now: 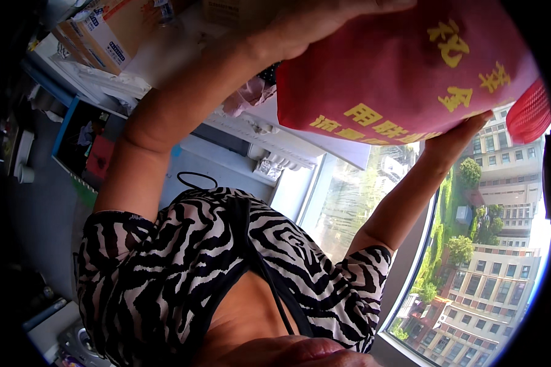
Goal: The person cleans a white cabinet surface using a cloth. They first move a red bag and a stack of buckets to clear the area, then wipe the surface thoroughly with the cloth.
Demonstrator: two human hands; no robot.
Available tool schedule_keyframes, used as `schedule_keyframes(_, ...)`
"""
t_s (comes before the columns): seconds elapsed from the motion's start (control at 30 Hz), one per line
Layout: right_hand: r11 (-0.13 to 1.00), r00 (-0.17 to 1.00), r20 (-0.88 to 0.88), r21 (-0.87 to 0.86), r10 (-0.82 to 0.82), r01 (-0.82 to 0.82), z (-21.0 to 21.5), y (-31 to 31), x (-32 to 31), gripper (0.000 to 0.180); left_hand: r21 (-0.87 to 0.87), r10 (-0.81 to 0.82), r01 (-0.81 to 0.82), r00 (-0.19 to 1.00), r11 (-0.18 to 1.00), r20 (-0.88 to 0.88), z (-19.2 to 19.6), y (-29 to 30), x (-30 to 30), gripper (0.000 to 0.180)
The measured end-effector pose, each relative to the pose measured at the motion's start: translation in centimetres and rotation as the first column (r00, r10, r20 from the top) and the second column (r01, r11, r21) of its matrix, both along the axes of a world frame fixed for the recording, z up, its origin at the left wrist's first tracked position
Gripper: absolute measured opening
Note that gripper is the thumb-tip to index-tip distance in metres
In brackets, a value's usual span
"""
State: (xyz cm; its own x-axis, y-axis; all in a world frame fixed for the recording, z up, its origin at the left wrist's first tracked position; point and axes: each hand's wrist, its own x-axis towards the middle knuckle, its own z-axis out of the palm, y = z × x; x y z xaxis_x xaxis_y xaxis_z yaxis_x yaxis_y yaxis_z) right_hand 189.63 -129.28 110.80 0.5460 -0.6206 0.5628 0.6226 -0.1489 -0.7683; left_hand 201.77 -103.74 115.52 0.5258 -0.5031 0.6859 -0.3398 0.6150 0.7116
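Observation:
A red fabric bag (386, 73) with yellow printed characters is held up in front of me, its printed side facing me. My left hand (315, 27) grips its upper left edge, with one finger stretched along the fabric and the rest out of sight. At the lower right edge my right hand (456, 137) holds the bag from beneath, and its fingers are partly covered by the cloth. What is inside the bag cannot be seen. Beside its right end hangs a red mesh net (528, 114).
Cardboard boxes (98, 40) stand on a white surface at the upper left. Below them is a blue-edged crate (65, 128) with dark and red things inside. Pink cloth (249, 96) lies behind the bag. A large window (361, 196) on the right looks onto buildings and trees.

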Motion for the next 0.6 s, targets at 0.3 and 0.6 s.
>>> schedule_keyframes(0.3, 0.879, 0.915, 0.026, -0.293, 0.402, -0.378, 4.7, 10.2, 2.3, 0.078, -0.167, 0.177, -0.201, 0.973, 0.965, -0.148, -1.2, 11.7, 4.1, 0.073)
schedule_keyframes(0.6, 0.794, 0.880, 0.327, -0.602, 0.345, -0.087, 2.1, 18.8, 6.1, 0.092, -0.013, 0.808, -0.872, 0.458, 0.489, -0.370, -3.2, 21.9, 0.8, 0.048)
